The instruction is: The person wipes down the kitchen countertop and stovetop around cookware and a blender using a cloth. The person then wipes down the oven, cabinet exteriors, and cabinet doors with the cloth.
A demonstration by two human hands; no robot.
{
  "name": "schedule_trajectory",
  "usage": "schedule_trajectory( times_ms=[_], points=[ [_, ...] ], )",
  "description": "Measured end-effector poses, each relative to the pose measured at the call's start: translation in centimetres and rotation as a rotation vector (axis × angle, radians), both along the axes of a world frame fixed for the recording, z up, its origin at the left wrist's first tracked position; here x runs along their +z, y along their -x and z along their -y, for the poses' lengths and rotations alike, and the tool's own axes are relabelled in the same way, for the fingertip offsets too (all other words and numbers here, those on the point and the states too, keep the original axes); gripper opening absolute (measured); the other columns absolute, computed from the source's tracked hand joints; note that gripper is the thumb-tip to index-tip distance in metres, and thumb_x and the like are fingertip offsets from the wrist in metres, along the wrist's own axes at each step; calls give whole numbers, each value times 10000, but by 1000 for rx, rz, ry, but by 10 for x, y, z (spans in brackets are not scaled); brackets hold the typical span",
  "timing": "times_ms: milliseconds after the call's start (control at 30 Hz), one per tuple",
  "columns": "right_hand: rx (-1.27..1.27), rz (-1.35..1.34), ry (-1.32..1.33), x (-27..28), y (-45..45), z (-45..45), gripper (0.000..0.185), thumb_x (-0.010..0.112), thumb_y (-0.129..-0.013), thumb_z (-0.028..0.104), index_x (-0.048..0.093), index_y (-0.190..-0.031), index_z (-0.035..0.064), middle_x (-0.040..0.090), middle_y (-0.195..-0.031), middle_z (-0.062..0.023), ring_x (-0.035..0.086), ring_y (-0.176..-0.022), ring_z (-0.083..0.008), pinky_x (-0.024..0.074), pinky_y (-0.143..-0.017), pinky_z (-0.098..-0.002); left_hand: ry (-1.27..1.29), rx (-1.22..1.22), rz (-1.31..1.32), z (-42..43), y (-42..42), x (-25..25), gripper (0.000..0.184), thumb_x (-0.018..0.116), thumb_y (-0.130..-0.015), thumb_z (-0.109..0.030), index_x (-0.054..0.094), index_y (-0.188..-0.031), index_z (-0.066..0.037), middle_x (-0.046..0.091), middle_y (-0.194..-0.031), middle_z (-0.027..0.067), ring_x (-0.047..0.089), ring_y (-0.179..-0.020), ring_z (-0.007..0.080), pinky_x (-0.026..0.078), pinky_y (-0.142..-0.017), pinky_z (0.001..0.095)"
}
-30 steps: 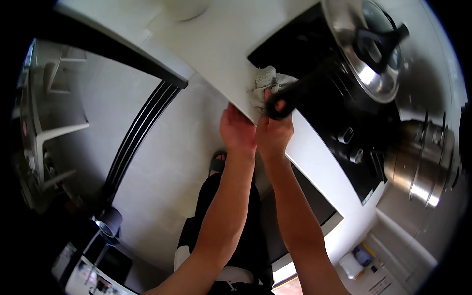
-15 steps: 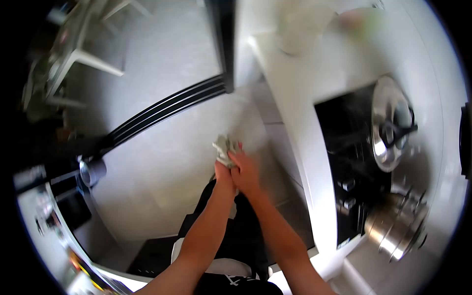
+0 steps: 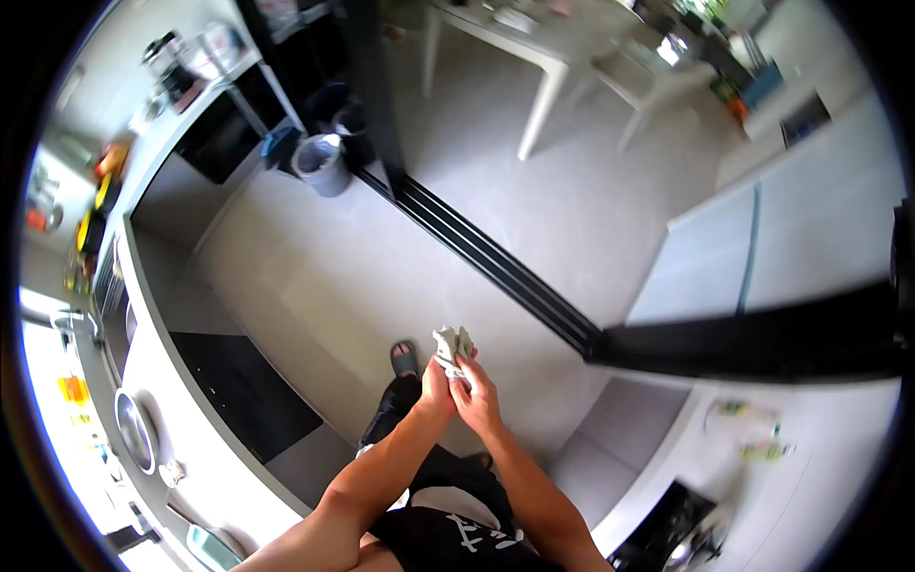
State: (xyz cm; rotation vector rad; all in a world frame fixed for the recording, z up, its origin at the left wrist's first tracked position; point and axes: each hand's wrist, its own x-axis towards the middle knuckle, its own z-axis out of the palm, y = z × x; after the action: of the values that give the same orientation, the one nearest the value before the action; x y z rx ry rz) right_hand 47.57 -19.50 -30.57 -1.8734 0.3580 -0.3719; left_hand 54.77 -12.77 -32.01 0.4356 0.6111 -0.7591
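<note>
One pale floor (image 3: pixel 286 276) is spreading below. A white table (image 3: pixel 551 81) is standing beyond a black floor track (image 3: pixel 486 257), and a grey bin (image 3: pixel 324 172) is sitting near the track's end. A dark sandal (image 3: pixel 405 363) is resting on the floor. The left hand (image 3: pixel 437 388) and right hand (image 3: pixel 479 398) are touching, both sets of fingers clasping a crumpled pale cloth (image 3: pixel 452 347), which is poking up between them above the floor.

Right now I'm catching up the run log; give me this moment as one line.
left hand: gripping cloth | right hand: gripping cloth | cloth: bunched, above floor | hands: together
</note>
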Motion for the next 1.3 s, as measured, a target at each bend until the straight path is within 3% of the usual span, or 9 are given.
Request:
schedule_trajectory(
  times_ms=[600,700,800,867,933,1000,1133,1233,1300],
  points=[
    [456,255,25,136,-570,-151,355,511,-996,65,566,-1335,-28,626,-1265,-218,623,-1155,-340,483,-978,-388,-221,431,216,-179,-522,177,508,398,-1051,-470,570,-1295,-58,654,-1194,105,613,-1095,242,489,-978,388],
    [450,276,42,135,-664,-163,357,500,-1000,80,568,-1334,-27,618,-1265,-236,619,-1138,-356,471,-986,-399,-349,479,296,-208,-614,122,639,378,-1026,-566,411,-1490,-128,448,-1504,59,460,-1321,276,299,-1136,490],
    [401,453,641,67,-780,-175,346,497,-1034,185,582,-1318,9,610,-1316,-186,595,-1158,-371,444,-1007,-388,-640,377,78,-253,-678,62,674,451,-993,-557,365,-1520,-144,410,-1540,67,423,-1384,257,278,-1130,516],
    [509,-328,239,7,-846,-178,355,501,-1013,192,591,-1305,12,596,-1355,-198,560,-1249,-364,387,-1060,-460,-652,301,-30,-272,-692,3,637,502,-976,-514,417,-1480,-136,497,-1474,80,516,-1298,238,329,-1073,492],
    [437,226,292,-3,-888,-193,349,496,-1021,215,596,-1294,23,600,-1338,-207,558,-1242,-380,379,-1065,-460,-662,247,-126,-289,-704,4,497,521,-975,-435,553,-1355,-116,600,-1359,89,612,-1162,206,403,-939,393],
    [560,-348,381,-26,-925,-188,346,505,-1010,157,594,-1330,61,617,-1337,-170,558,-1265,-344,367,-1082,-449,-664,283,-62,-304,-704,-13,463,511,-985,-404,576,-1334,-108,584,-1381,95,603,-1179,210,417,-953,394],
    [369,183,357,-14,-968,-202,341,524,-985,148,600,-1294,23,642,-1275,-195,599,-1193,-366,426,-1033,-450,-660,313,-164,-321,-724,-5,410,502,-1014,-364,612,-1275,-67,656,-1264,84,627,-1141,203,460,-975,368],
    [576,-568,360,-27,-995,-200,321,532,-971,83,606,-1268,-12,657,-1216,-218,613,-1144,-385,475,-985,-397,-704,317,-141,-326,-739,-37,442,550,-980,-435,745,-984,-39,721,-874,67,671,-894,187,495,-844,372],
    [366,126,397,-14,-993,-213,288,537,-971,94,625,-1229,1,662,-1183,-222,631,-1074,-392,490,-936,-409,-752,241,-121,-328,-753,-48,463,543,-981,-443,734,-1026,-25,721,-919,77,667,-901,198,499,-847,380]
  ],
)
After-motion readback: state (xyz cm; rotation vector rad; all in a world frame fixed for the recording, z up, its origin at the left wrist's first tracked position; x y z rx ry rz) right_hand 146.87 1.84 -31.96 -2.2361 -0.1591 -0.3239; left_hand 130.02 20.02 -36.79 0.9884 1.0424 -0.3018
